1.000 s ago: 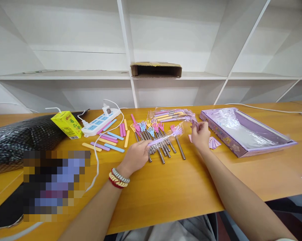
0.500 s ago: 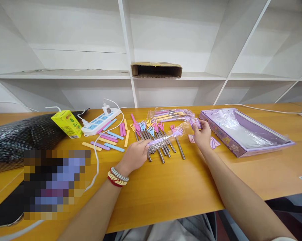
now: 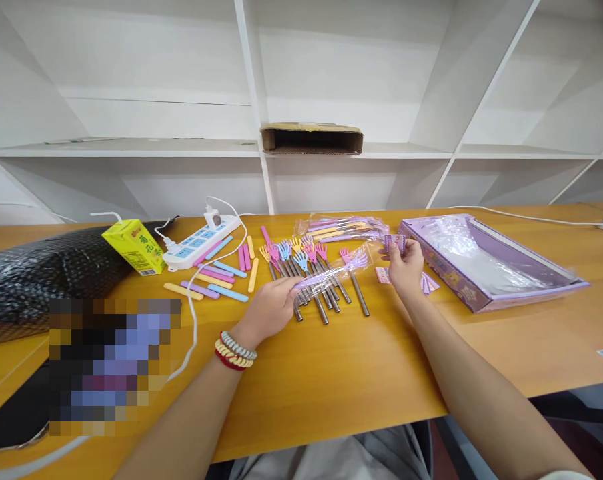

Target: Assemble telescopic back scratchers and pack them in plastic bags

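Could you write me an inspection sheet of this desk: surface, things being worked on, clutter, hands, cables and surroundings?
Surface: glossy orange-brown wooden table; spills, nothing seen.
Work things: metal-rod scratchers with colourful hand-shaped ends, slim pastel sticks, filled clear plastic bags, open purple cardboard box with clear plastic inside.
Clutter: yellow drink carton with white straw, black shiny package; item in front of it pixelated, unreadable.
Hands: left holds a clear-bagged purple scratcher piece; right holds a small purple printed card.
Cables: white cable from white-and-blue power strip crosses some sticks; damage, nothing seen.
Surroundings: white shelving holding an open brown cardboard box.
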Action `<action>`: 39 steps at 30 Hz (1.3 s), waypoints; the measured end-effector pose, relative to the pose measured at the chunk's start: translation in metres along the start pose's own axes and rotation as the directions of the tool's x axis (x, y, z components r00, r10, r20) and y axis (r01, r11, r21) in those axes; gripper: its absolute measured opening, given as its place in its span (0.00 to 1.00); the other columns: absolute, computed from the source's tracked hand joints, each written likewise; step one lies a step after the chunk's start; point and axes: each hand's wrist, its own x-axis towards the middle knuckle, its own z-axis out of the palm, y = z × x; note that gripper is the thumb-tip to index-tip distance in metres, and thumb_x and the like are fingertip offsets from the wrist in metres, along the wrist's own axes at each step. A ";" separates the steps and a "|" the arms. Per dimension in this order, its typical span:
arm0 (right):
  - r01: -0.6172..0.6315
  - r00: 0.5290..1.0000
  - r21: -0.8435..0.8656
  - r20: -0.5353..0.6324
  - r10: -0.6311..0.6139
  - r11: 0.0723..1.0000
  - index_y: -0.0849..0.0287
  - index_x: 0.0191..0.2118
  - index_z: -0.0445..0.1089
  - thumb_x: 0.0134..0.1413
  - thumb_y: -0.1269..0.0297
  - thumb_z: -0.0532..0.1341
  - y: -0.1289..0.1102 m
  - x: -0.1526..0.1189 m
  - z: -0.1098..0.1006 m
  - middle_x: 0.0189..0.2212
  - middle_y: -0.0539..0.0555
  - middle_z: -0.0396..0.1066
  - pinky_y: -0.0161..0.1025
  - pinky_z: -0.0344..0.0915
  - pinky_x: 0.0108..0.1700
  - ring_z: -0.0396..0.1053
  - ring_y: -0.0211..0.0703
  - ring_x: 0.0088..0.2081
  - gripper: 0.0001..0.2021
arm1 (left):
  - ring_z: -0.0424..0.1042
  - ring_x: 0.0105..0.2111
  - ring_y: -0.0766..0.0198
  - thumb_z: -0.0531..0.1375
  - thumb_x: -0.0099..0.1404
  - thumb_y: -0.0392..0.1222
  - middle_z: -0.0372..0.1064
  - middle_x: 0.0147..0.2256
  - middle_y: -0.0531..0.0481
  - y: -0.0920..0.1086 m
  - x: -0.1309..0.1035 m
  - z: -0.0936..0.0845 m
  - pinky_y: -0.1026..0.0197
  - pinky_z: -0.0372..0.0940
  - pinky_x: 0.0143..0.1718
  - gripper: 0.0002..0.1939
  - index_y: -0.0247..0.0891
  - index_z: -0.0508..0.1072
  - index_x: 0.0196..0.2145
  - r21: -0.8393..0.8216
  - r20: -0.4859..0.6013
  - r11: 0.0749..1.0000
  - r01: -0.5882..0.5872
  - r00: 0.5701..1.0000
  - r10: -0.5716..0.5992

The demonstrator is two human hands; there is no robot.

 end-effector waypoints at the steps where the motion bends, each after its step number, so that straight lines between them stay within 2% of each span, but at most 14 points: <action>1: -0.003 1.000 0.011 0.005 0.002 1.000 0.58 0.36 0.55 0.50 0.50 0.55 -0.001 0.000 0.000 0.31 0.52 0.68 0.37 0.68 0.32 0.71 0.39 0.30 0.16 | 0.68 0.44 0.59 0.45 0.66 0.39 0.70 0.44 0.47 0.000 0.000 0.000 0.55 0.62 0.47 0.17 0.37 0.68 0.48 0.002 -0.001 1.000 0.002 1.000 -0.002; 10: -0.054 0.999 0.053 -0.001 0.054 0.997 0.58 0.35 0.56 0.43 0.54 0.61 -0.001 0.000 0.000 0.28 0.49 0.66 0.36 0.66 0.29 0.69 0.38 0.25 0.17 | 0.69 0.42 0.59 0.45 0.66 0.39 0.71 0.42 0.47 -0.005 0.001 -0.002 0.55 0.63 0.44 0.17 0.39 0.68 0.47 0.032 -0.030 0.999 0.003 1.000 -0.002; 13: -0.019 1.000 0.069 0.001 0.019 0.997 0.58 0.33 0.56 0.41 0.56 0.63 -0.002 -0.001 0.000 0.26 0.48 0.65 0.34 0.64 0.28 0.67 0.36 0.24 0.17 | 0.69 0.42 0.59 0.45 0.66 0.38 0.71 0.43 0.47 -0.006 0.001 0.000 0.56 0.63 0.44 0.17 0.39 0.68 0.47 0.036 -0.033 0.999 -0.012 0.999 0.013; 17: 0.045 0.999 0.090 -0.018 -0.044 0.995 0.59 0.32 0.59 0.35 0.61 0.66 -0.003 -0.001 -0.001 0.21 0.44 0.60 0.31 0.58 0.25 0.59 0.32 0.22 0.18 | 0.70 0.41 0.59 0.45 0.65 0.38 0.71 0.42 0.48 -0.008 0.000 0.003 0.56 0.64 0.43 0.16 0.39 0.68 0.46 0.048 -0.028 0.999 -0.025 0.999 0.026; 21: -0.018 0.990 0.132 0.138 -0.001 0.991 0.60 0.37 0.65 0.39 0.59 0.64 -0.004 -0.001 -0.002 0.25 0.48 0.64 0.32 0.60 0.25 0.60 0.33 0.24 0.17 | 0.70 0.41 0.59 0.46 0.65 0.37 0.71 0.42 0.48 -0.010 0.000 0.003 0.55 0.64 0.44 0.16 0.39 0.68 0.45 0.074 -0.039 0.997 -0.019 0.999 0.022; 24: -0.121 0.963 0.154 0.257 0.078 0.981 0.61 0.31 0.67 0.45 0.57 0.59 -0.005 0.000 -0.002 0.24 0.50 0.65 0.32 0.60 0.22 0.62 0.35 0.23 0.12 | 0.70 0.41 0.58 0.47 0.64 0.37 0.71 0.42 0.47 -0.011 0.001 0.002 0.55 0.64 0.44 0.16 0.38 0.69 0.45 0.080 -0.056 0.997 -0.012 0.998 0.017; 26: -0.161 0.950 0.148 0.292 0.112 0.976 0.60 0.27 0.66 0.47 0.56 0.56 -0.006 -0.001 -0.003 0.21 0.49 0.65 0.31 0.60 0.21 0.62 0.34 0.22 0.11 | 0.70 0.41 0.58 0.47 0.64 0.38 0.71 0.41 0.47 -0.011 0.001 0.001 0.55 0.64 0.44 0.16 0.38 0.68 0.45 0.077 -0.050 0.997 -0.005 0.999 0.009; 31: -0.090 0.933 0.032 0.353 0.073 0.995 0.62 0.27 0.67 0.47 0.55 0.58 -0.007 0.000 -0.008 0.20 0.50 0.67 0.31 0.59 0.20 0.61 0.32 0.18 0.13 | 0.69 0.42 0.58 0.46 0.65 0.39 0.71 0.42 0.47 -0.011 0.001 0.000 0.55 0.63 0.45 0.16 0.37 0.68 0.46 0.069 -0.047 0.998 0.006 0.999 -0.003; 35: -0.094 0.950 0.078 0.306 0.066 0.992 0.63 0.32 0.70 0.41 0.56 0.64 -0.001 0.003 -0.008 0.21 0.51 0.68 0.32 0.61 0.21 0.64 0.35 0.21 0.15 | 0.69 0.42 0.58 0.47 0.65 0.39 0.71 0.42 0.47 -0.012 0.001 -0.001 0.54 0.63 0.45 0.16 0.37 0.68 0.46 0.073 -0.046 0.997 0.007 0.999 -0.004; 39: -0.156 0.956 0.103 0.267 0.124 0.982 0.64 0.30 0.71 0.34 0.58 0.68 0.000 0.004 -0.008 0.20 0.50 0.68 0.31 0.59 0.20 0.62 0.33 0.19 0.16 | 0.69 0.42 0.58 0.47 0.65 0.39 0.71 0.43 0.47 -0.012 0.001 0.000 0.54 0.63 0.45 0.16 0.38 0.68 0.46 0.081 -0.043 0.997 0.008 0.999 -0.004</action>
